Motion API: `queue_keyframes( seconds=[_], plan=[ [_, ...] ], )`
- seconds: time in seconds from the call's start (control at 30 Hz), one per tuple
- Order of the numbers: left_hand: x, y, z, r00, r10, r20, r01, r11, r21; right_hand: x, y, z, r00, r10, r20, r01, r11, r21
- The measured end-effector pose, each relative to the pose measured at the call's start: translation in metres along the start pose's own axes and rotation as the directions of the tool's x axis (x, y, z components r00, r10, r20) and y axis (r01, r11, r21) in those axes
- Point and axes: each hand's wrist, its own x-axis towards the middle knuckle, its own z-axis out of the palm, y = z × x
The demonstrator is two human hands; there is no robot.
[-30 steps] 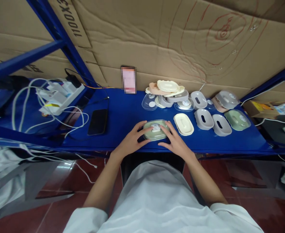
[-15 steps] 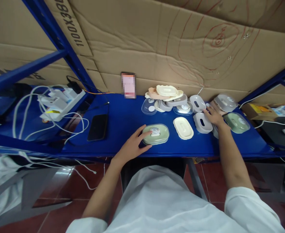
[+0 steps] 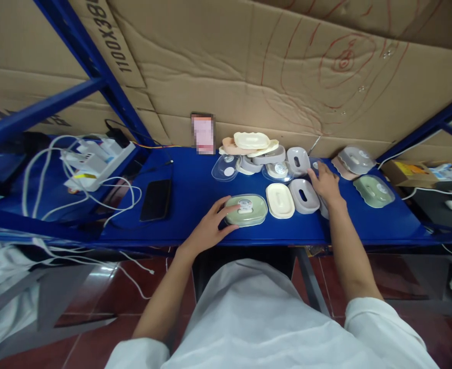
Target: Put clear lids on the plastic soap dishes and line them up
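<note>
My left hand rests at the left end of a green soap box with a clear lid, thumb and fingers around it. A round label shows on top of that box. My right hand, fingers spread, presses against a group of soap box parts from their right side. Beside it are a grey slotted dish, a second grey slotted dish and a clear lid partly under the fingers. A cream scalloped tray lies between the green box and the nearer grey dish.
Cream and peach trays are piled behind, with a clear lid at their left. Farther right sit a lidded grey box and a lidded green box. A black phone and a power strip are on the left.
My right hand has slid left, pushing the grey dishes, cream tray and pile of parts toward the green box. The two lidded boxes at right stayed behind. My left hand has barely moved.
</note>
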Motion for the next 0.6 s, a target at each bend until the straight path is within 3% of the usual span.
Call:
queue_keyframes(
  seconds=[0.03,0.1,0.13,0.2,0.23,0.3,0.33,0.4,0.47,0.53,0.6],
  plan=[
    [0.000,0.001,-0.001,1.000,0.003,-0.009,-0.004,1.000,-0.016,-0.007,-0.010,-0.009,0.996,-0.055,-0.074,0.058,0.997,0.048],
    [0.001,0.004,-0.002,0.999,0.022,-0.040,-0.024,0.998,-0.055,-0.028,-0.033,-0.028,0.954,-0.259,-0.152,0.286,0.938,0.198],
    [0.002,0.006,-0.003,0.997,0.039,-0.062,-0.044,0.996,-0.076,-0.042,-0.047,-0.037,0.906,-0.409,-0.112,0.424,0.856,0.296],
    [0.006,0.013,-0.002,0.992,0.081,-0.094,-0.091,0.990,-0.110,-0.070,-0.075,-0.049,0.735,-0.677,0.035,0.591,0.665,0.457],
    [0.009,0.018,-0.001,0.990,0.099,-0.097,-0.111,0.986,-0.122,-0.083,-0.088,-0.053,0.656,-0.748,0.100,0.617,0.608,0.499],
    [0.015,0.027,0.003,0.990,0.120,-0.076,-0.130,0.983,-0.133,-0.102,-0.106,-0.055,0.572,-0.807,0.149,0.628,0.547,0.554],
    [0.019,0.031,0.005,0.991,0.119,-0.062,-0.126,0.983,-0.135,-0.108,-0.110,-0.055,0.565,-0.813,0.145,0.627,0.536,0.565],
    [0.025,0.038,0.009,0.994,0.097,-0.045,-0.103,0.985,-0.139,-0.108,-0.104,-0.056,0.603,-0.792,0.097,0.628,0.546,0.554],
    [0.026,0.039,0.012,0.997,0.067,-0.032,-0.071,0.989,-0.130,-0.098,-0.080,-0.060,0.694,-0.720,0.005,0.629,0.610,0.482],
    [0.020,0.037,0.015,0.999,0.042,-0.012,-0.043,0.995,-0.091,-0.081,-0.042,-0.065,0.801,-0.579,-0.149,0.590,0.725,0.356],
    [0.010,0.031,0.017,1.000,0.014,0.004,-0.014,1.000,-0.020,-0.064,0.002,-0.067,0.852,-0.405,-0.333,0.487,0.846,0.216]
  ],
)
